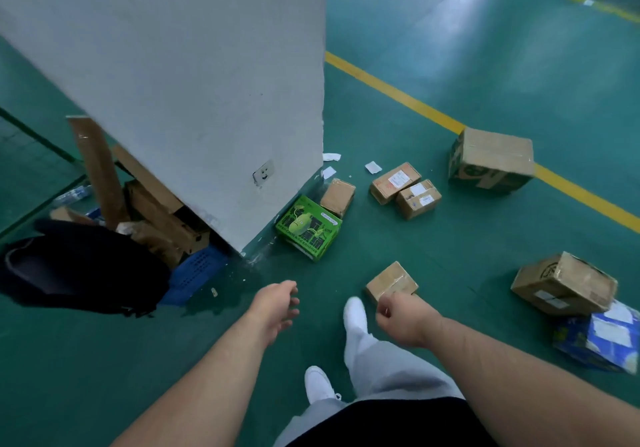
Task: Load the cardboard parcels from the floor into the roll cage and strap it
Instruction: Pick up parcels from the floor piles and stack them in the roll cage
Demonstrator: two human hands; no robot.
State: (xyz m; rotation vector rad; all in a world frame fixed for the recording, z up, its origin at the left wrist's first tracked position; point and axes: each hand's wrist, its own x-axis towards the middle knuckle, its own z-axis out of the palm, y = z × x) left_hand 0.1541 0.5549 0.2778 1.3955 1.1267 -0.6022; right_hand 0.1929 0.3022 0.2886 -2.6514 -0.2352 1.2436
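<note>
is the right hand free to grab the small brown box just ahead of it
Probably yes: the right hand holds nothing and is right by the near edge of the small brown box, with nothing lying between.

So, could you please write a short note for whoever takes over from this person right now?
Left hand: open, holding nothing.
Right hand: fingers curled, nothing visible in it, near the small brown parcel.
All on the floor: green box and plain box by the pillar; far labelled parcel beside near labelled parcel; large box on the yellow line; brown box against blue box.
Done: nothing that shows here; the roll cage is out of view.
Left: load all eight, then strap.
</note>
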